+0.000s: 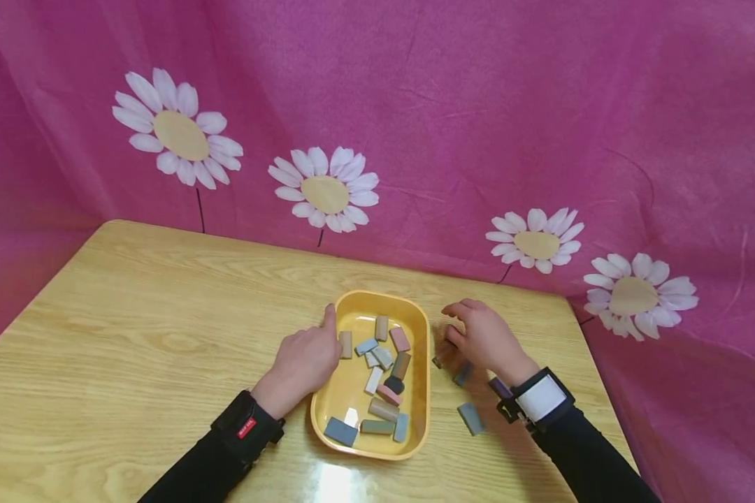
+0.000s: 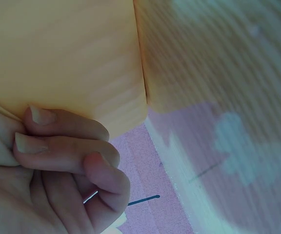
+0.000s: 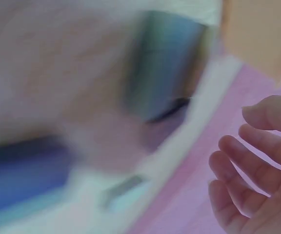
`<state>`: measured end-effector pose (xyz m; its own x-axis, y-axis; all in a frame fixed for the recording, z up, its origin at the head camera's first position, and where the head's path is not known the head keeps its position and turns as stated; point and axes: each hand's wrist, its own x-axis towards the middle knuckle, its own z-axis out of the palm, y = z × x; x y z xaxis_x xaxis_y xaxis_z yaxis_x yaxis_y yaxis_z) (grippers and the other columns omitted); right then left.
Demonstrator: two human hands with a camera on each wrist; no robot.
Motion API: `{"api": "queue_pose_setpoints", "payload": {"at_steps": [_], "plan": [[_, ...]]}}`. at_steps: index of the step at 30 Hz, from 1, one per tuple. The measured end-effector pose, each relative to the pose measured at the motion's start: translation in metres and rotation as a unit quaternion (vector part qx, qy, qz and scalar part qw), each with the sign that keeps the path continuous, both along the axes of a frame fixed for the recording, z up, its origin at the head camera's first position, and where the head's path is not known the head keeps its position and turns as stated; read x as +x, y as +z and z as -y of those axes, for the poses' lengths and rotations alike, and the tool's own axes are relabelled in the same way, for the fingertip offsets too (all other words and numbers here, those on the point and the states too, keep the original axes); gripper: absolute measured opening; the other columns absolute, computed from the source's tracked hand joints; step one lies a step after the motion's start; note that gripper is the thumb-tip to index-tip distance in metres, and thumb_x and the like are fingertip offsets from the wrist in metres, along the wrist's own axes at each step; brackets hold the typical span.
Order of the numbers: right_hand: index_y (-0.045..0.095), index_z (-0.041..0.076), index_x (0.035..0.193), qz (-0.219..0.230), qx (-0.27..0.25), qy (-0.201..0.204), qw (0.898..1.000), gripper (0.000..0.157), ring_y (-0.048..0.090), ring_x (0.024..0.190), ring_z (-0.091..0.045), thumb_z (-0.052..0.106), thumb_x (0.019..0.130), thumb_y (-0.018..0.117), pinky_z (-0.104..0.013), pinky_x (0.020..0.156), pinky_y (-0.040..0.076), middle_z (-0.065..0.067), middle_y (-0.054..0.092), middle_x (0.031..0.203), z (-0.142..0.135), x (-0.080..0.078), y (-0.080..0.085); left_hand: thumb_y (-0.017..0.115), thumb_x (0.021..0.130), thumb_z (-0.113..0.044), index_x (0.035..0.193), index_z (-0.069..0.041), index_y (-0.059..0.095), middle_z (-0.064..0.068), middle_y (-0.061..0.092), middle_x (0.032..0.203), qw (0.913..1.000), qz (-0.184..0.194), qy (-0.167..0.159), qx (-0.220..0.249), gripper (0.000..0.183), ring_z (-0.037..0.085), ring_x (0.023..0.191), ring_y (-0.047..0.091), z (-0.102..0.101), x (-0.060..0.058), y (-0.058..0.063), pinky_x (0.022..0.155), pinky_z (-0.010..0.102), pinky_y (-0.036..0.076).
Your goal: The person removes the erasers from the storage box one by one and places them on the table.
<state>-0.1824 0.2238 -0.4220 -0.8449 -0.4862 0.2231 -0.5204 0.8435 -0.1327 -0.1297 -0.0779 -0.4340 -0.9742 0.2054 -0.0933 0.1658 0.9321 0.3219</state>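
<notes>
A yellow tray (image 1: 327, 412) holds several small blocks in grey, tan, pink, blue and brown, plus a dark round piece (image 1: 394, 384). My left hand (image 1: 308, 355) grips the tray's left rim. In the left wrist view, its curled fingers (image 2: 65, 151) lie against the outside of the tray wall (image 2: 82, 58). To the right of the tray, my right hand (image 1: 486, 339) hovers over the table with fingers loosely bent and apart, holding nothing. Below it lie a dark block (image 1: 462, 374), a grey-blue block (image 1: 470, 418) and a purple block (image 1: 499, 388) partly hidden by the wrist.
A wood-grain table (image 1: 163, 335) carries everything. Behind it hangs a pink cloth (image 1: 415, 105) printed with white daisies, close to the table's back and right edges. A small dark piece (image 1: 437, 362) lies just beside the tray's right side.
</notes>
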Motion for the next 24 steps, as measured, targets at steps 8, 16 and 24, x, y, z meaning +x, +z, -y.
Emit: {"api": "queue_pose_setpoints", "payload": {"at_steps": [8,16,24], "plan": [[0.064,0.014,0.105,-0.015,0.02,0.092,0.995,0.028,0.051,0.091,-0.014,0.025,0.079,0.063,-0.032,0.081,0.044,0.002,0.057,0.098,0.069,0.0,0.038,0.042,0.093,-0.028,0.144,0.005,0.016,0.001,0.046,0.058,1.0,0.0,-0.002,0.007,0.066,0.015,0.046,0.044,0.001,0.001,0.002,0.043,0.031,0.035],[0.065,0.018,0.103,0.021,0.111,0.191,0.975,0.029,0.047,0.086,-0.014,0.027,0.076,0.066,-0.028,0.075,0.043,0.003,0.054,0.095,0.13,0.001,0.03,0.043,0.093,-0.029,0.143,0.005,0.02,0.001,0.046,0.059,0.9998,-0.018,-0.008,-0.005,0.065,0.016,0.048,0.044,0.001,0.003,-0.001,0.043,0.032,0.035],[0.064,0.021,0.103,0.084,0.172,0.226,0.955,0.026,0.051,0.086,-0.014,0.028,0.079,0.065,-0.028,0.075,0.043,0.002,0.057,0.1,0.152,0.005,0.014,0.042,0.093,-0.031,0.143,0.006,0.021,0.001,0.045,0.059,0.9996,-0.024,-0.013,-0.007,0.065,0.017,0.05,0.045,0.002,0.001,-0.001,0.046,0.033,0.037]]}}
